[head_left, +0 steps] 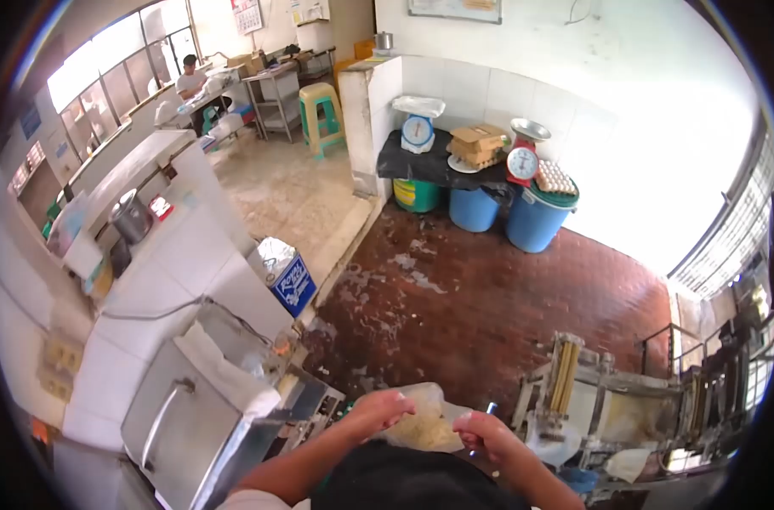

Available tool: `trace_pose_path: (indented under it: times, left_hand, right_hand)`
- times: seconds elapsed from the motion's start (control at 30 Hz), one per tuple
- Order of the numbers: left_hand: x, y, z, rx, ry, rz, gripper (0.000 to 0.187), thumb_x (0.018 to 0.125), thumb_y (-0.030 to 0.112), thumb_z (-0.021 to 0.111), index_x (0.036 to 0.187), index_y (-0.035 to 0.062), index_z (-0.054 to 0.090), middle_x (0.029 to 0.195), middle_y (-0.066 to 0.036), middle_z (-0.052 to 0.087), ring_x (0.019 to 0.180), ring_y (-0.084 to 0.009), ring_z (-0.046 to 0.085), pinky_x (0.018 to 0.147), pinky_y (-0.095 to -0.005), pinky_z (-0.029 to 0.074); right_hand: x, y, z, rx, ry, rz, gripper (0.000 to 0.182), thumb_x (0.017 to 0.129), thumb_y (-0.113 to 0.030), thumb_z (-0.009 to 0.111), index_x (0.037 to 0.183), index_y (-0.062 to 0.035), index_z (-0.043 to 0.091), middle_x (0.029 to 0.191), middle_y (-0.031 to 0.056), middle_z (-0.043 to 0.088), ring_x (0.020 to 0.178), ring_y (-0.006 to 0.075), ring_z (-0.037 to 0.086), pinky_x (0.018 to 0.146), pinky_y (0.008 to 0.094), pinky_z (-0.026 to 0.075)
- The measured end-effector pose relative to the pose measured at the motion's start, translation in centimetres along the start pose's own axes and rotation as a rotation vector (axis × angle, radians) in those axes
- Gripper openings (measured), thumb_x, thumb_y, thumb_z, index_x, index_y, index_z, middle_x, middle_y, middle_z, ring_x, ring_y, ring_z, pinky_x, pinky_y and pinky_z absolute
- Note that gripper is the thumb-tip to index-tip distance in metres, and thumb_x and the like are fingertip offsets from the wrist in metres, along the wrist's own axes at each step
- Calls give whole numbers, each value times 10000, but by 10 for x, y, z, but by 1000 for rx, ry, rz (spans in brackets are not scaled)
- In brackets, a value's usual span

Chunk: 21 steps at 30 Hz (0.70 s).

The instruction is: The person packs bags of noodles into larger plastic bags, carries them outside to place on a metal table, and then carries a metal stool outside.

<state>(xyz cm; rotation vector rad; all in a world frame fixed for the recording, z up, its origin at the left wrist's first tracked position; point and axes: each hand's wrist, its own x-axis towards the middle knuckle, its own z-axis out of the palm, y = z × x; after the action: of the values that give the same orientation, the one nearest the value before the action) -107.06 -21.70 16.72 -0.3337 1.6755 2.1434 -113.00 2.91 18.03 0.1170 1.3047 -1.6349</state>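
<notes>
A clear plastic bag (428, 412) with pale yellowish, crumbly-looking contents hangs in front of my dark apron (421, 480). My left hand (385, 411) pinches the bag's left edge, fingers closed. On the other side, my right hand (487, 432) has its fingers curled tight at the right edge of the same bag. The bag's mouth seems spread between the two hands. What exactly is inside is too blurred to name.
To my left is a steel appliance with a handle (162, 416). A roller machine (604, 399) stands at right. Ahead, a black-covered table (434, 161) bears a blue scale (418, 132) and red scale (521, 161); blue drums (536, 223) stand nearby. A person (190, 83) sits far left.
</notes>
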Motion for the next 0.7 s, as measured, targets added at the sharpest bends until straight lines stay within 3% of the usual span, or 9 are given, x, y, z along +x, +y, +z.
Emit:
trace_pose_path:
  times: [0.1,0.27,0.33,0.4,0.47,0.53,0.63,0.67,0.7]
  left_hand:
    - [69,58,-19,60,8,-74,236,878,246,533,852,27,615,571,45,383,497,-44,334,443,-203,229]
    - [199,125,-41,66,-29,-79,204,831,273,583,767,79,594,561,54,401,479,-49,339,435,-223,237]
    - [253,136,-44,76,-37,-43,203,827,248,556,733,68,567,507,50,370,426,-57,321,411,-229,230]
    - [301,141,-49,0,-61,-14,224,836,228,527,735,29,549,488,39,367,410,-61,320,393,-225,239]
    - [342,166,-54,108,-125,-32,275,856,304,500,804,39,556,504,36,381,418,-67,341,390,-226,277]
    - [377,191,-50,264,-146,-98,394,887,473,470,913,91,564,526,43,388,428,-82,376,393,-234,346]
    - [447,187,-55,206,-43,-36,347,910,402,457,896,73,566,486,58,354,373,-77,310,336,-195,221]
    - [463,221,-28,-39,44,-290,330,907,375,467,882,61,563,498,51,362,384,-75,325,338,-208,254]
    - [497,228,-22,10,-16,-271,330,903,375,474,883,58,562,492,51,353,383,-74,323,340,-207,261]
  right_hand:
    - [31,-38,-16,70,63,-28,149,865,-203,552,797,-70,545,588,-40,416,517,59,365,489,220,311]
    - [88,-82,-86,289,198,-134,182,864,-194,552,705,-109,527,586,-36,417,521,71,372,487,238,312]
    - [121,-110,-105,88,205,-228,267,867,-283,571,665,-116,519,571,-42,407,523,74,388,490,243,319]
    - [157,-146,-134,81,181,-279,319,847,-341,606,642,-121,497,559,-42,399,517,73,399,476,241,310]
    - [183,-186,-159,120,132,-322,342,837,-360,619,632,-123,483,556,-37,396,511,72,395,468,239,302]
    - [195,-231,-182,103,132,-301,305,825,-372,610,676,-146,469,579,-46,375,494,69,350,454,241,277]
    - [215,-274,-227,68,199,-333,307,826,-376,610,677,-145,472,580,-41,379,493,67,353,452,237,277]
    - [220,-290,-248,97,221,-341,307,826,-383,609,680,-147,477,579,-47,379,494,65,353,453,234,276]
    - [225,-303,-269,131,239,-351,308,826,-390,608,683,-148,482,578,-53,379,495,63,353,454,231,276]
